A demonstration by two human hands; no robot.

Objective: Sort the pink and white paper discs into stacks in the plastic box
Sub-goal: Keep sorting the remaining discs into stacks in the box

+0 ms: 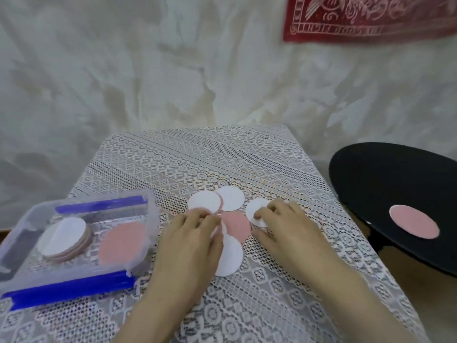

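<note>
A clear plastic box (pixel 150 214) with blue clips stands at the table's left. Inside it lie a white-topped stack (pixel 63 237) and a pink stack (pixel 122 243). Loose discs overlap in the middle of the table: two white ones (pixel 204 200) (pixel 233 198) at the back, a pink one (pixel 238 225), and a white one (pixel 231 256) in front. My left hand (pixel 190 240) rests on this pile, fingertips curled at the edge of a disc. My right hand (pixel 284 226) has its fingers bent on a small white disc (pixel 254 210).
A lace cloth (pixel 197 157) covers the table. A black round stool or tray (pixel 395 184) stands to the right with one pink disc (pixel 414 224) on it. A wrinkled white sheet hangs behind, with a red patterned cloth (pixel 371 16) at top right.
</note>
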